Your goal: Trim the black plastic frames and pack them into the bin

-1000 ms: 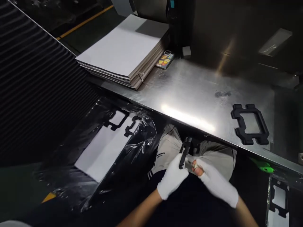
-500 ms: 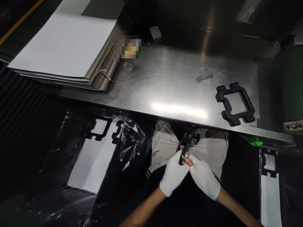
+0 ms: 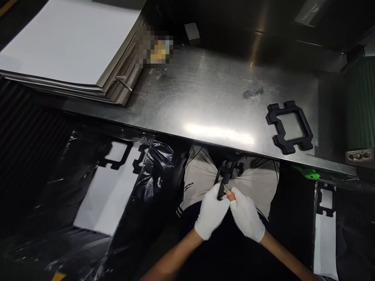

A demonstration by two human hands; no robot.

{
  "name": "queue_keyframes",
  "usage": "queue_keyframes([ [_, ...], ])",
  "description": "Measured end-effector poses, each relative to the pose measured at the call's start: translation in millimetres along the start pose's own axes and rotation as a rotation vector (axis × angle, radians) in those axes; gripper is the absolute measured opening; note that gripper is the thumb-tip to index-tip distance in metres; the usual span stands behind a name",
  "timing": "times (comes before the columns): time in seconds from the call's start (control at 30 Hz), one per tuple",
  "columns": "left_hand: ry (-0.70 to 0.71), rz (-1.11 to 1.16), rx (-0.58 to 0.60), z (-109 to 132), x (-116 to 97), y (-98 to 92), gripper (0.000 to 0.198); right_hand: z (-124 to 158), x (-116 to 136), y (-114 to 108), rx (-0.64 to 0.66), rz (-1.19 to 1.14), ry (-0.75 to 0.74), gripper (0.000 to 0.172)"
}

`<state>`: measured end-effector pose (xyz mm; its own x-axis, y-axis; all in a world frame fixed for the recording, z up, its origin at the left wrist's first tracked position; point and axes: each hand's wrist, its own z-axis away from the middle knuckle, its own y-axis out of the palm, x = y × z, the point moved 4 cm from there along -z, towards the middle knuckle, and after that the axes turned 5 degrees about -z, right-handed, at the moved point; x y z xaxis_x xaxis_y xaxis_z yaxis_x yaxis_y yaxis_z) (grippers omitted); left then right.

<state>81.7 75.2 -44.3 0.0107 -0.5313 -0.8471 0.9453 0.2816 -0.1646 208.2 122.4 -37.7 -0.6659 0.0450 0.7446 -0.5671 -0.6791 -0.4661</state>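
Note:
My left hand (image 3: 212, 212), in a white glove, is closed round the near end of a black notched frame (image 3: 225, 177), which is held tilted over my lap. Close against it, my right hand (image 3: 247, 216) has its fingers pinched together at the frame's edge, with a bare thumb tip showing through the white glove. A thin, pale sliver shows at that pinch, too small to name. Another black notched frame (image 3: 290, 127) lies flat on the right part of the metal table (image 3: 216, 93).
A tied stack of white-topped cardboard sheets (image 3: 67, 43) fills the table's left end. Below left, black frames (image 3: 117, 156) lie on white sheets inside black plastic (image 3: 158, 156). Another frame (image 3: 326, 199) and a green object (image 3: 307, 173) are at right below the table edge.
The view has shifted slightly, so the stack and table edge sit a little further up and left. Both hands stay together at the black frame, with only small finger movement.

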Motion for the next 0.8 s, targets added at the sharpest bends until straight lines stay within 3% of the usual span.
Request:
queue_keyframes([
  [0.1, 0.011, 0.015, 0.027, 0, 0, -4.9, 0.021, 4, -1, -12, 0.085, -0.03, -0.084, 0.048],
  [0.17, -0.016, 0.007, 0.115, -4, -1, -14.2, 0.03, 4, -2, -30, 0.043, -0.068, -0.11, 0.044],
  [0.27, -0.056, -0.047, 0.429, -16, -11, -34.2, 0.036, -10, 4, -62, -0.147, -0.046, -0.194, 0.042],
  [0.3, -0.061, -0.08, 0.558, -20, -16, -41.6, 0.032, -17, 8, -67, -0.133, 0.01, -0.235, 0.046],
  [0.37, -0.05, -0.156, 0.758, -26, -28, -56.8, 0.025, -35, 16, -68, 0.034, 0.17, -0.291, 0.037],
  [0.4, -0.014, -0.213, 0.724, -30, -33, -65.6, 0.023, -43, 17, -67, 0.096, 0.231, -0.284, 0.031],
  [0.43, 0.052, -0.281, 0.571, -35, -39, -75.6, 0.022, -50, 17, -67, 0.097, 0.256, -0.261, 0.027],
  [0.5, 0.255, -0.396, -0.018, -33, -51, -97.5, 0.022, -60, 15, -69, -0.031, 0.171, -0.203, 0.024],
  [0.53, 0.326, -0.412, -0.32, -24, -53, -104.4, 0.033, -61, 12, -68, -0.109, 0.077, -0.171, 0.025],
  [0.57, 0.34, -0.403, -0.507, -14, -50, -104.4, 0.045, -61, 10, -64, -0.174, -0.027, -0.139, 0.029],
  [0.6, 0.3, -0.372, -0.549, -7, -43, -97.7, 0.05, -58, 8, -58, -0.216, -0.125, -0.112, 0.033],
  [0.67, 0.144, -0.258, -0.336, -3, -25, -71.3, 0.041, -50, 8, -36, -0.21, -0.289, -0.062, 0.041],
  [0.73, 0.059, -0.07, -0.155, -5, -13, -46.6, 0.036, -39, 10, -9, -0.122, -0.401, -0.022, 0.043],
  [0.8, 0.054, 0.151, -0.147, -12, -11, -36.8, 0.047, -29, 12, 13, -0.008, -0.458, -0.046, 0.044],
])
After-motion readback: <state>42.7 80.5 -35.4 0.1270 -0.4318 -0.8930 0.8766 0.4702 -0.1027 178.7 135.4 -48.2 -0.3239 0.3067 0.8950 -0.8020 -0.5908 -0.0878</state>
